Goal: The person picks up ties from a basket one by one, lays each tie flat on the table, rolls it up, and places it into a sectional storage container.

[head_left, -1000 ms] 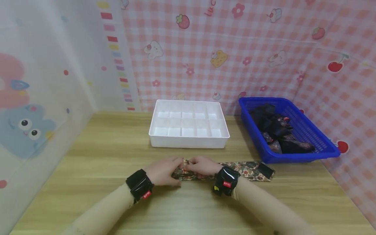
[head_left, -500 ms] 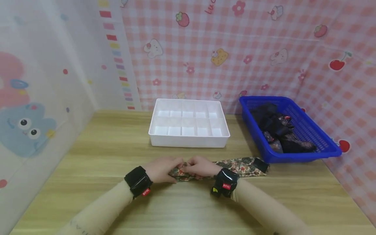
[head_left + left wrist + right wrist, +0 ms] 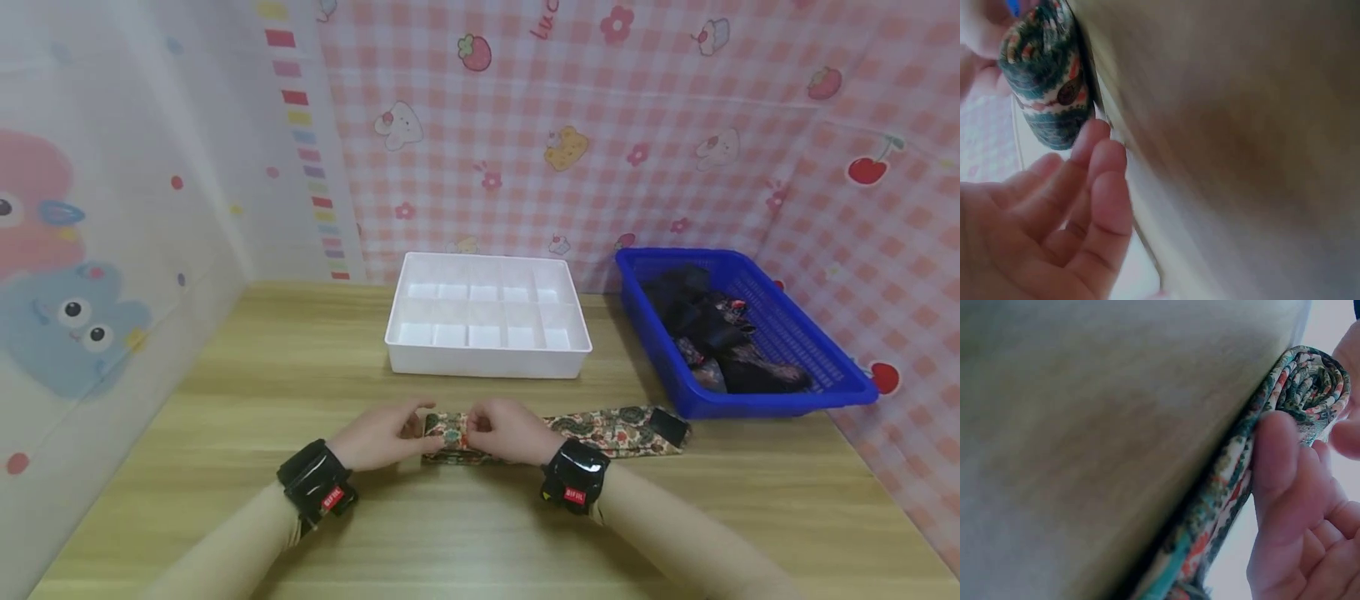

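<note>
A floral-patterned necktie [image 3: 600, 431] lies lengthwise across the table, its left end wound into a roll [image 3: 1050, 81]. At the wide right end a dark patch shows. My left hand [image 3: 382, 435] is just left of the roll, fingers loosely bent and spread, with nothing gripped; its fingertips come close to the roll in the left wrist view. Over the tie, right beside the roll, my right hand [image 3: 513, 431] pinches the fabric, fingers curled. In the right wrist view the thumb lies against the layered strip and the coiled end [image 3: 1310, 384] is visible.
Behind the hands stands a white divided box [image 3: 487, 362] with several compartments, nothing seen in them. A blue plastic basket [image 3: 772, 407] at the right holds a heap of dark, partly patterned cloth items [image 3: 701, 321]. Printed cloth walls [image 3: 570, 100] border the table.
My left hand has drawn back to the left, off the roll, and its fingers have spread. The right hand stays on the tie, and more of the rolled end shows.
</note>
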A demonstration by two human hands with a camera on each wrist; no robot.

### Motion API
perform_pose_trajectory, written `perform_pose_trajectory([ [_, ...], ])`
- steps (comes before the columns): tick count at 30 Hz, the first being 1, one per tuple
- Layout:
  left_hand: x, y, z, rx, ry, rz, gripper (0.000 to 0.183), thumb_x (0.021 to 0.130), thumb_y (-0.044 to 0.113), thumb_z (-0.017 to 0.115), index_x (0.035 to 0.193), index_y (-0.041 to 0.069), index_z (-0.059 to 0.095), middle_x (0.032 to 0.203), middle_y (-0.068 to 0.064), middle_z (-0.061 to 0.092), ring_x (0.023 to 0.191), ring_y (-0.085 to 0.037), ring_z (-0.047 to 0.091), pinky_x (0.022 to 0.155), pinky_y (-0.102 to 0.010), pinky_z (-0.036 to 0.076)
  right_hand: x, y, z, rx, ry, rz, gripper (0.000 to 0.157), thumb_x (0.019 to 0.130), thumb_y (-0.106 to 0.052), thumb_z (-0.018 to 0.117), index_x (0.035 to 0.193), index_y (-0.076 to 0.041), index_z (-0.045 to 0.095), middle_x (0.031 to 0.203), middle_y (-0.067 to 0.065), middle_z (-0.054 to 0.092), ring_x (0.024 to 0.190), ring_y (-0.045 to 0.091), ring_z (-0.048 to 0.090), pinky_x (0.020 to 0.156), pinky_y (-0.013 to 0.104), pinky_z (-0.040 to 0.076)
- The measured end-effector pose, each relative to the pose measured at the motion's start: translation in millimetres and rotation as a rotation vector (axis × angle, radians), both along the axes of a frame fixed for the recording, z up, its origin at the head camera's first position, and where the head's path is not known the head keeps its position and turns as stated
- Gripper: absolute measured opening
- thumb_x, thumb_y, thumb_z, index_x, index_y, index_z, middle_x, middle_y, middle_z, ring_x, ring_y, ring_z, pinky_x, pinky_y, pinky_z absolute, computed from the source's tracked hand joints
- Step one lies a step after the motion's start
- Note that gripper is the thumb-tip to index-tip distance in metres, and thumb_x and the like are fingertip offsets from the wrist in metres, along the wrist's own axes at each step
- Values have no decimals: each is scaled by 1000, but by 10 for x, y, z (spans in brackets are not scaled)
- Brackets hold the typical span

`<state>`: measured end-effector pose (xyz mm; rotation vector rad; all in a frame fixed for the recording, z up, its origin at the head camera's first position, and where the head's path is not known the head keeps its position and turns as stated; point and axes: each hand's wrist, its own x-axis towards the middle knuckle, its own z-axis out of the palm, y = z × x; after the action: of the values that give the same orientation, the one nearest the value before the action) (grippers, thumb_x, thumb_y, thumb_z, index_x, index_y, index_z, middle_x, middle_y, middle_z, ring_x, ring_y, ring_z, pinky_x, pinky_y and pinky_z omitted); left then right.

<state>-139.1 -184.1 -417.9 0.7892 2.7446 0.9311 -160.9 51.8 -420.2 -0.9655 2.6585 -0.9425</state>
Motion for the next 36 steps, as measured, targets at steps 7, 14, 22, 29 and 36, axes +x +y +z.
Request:
perform_pose_trajectory([
  [7,40,23,88,64,-17,-52,66,94,47,59,143,7,43,102,-3,65,89,-16,63,75,-36,52,-24,-9,16,-76,-199,-29,29,94,-41,58,81,-16,65,67,-4,62,51,13,60,42,28,46],
  [14,-4,137,242,165,27,-96,62,95,40,60,146,12,39,108,-3,62,97,-16,61,80,-30,52,-106,31,38,-220,-516,-116,57,94,-60,46,78,-6,57,62,2,52,41,13,48,37,24,38],
  [22,7,242,254,156,84,-165,55,95,39,60,142,15,45,120,-1,64,107,-16,60,84,-41,51,-119,225,42,-198,-493,-115,54,95,-57,48,65,-12,47,50,-2,41,38,12,39,37,23,35],
  [29,-5,423,181,46,263,-248,31,93,30,65,119,13,65,117,2,63,108,-14,58,92,-37,47,-98,491,26,-153,-422,-132,46,96,-43,54,63,-10,50,50,-3,42,37,10,36,37,23,34],
  [36,-20,518,111,-16,269,-285,23,92,27,65,109,12,69,122,-3,61,113,-19,57,98,-37,45,-96,586,3,-68,-350,-144,43,93,-38,60,60,-12,49,45,-7,37,35,7,33,36,22,29],
])
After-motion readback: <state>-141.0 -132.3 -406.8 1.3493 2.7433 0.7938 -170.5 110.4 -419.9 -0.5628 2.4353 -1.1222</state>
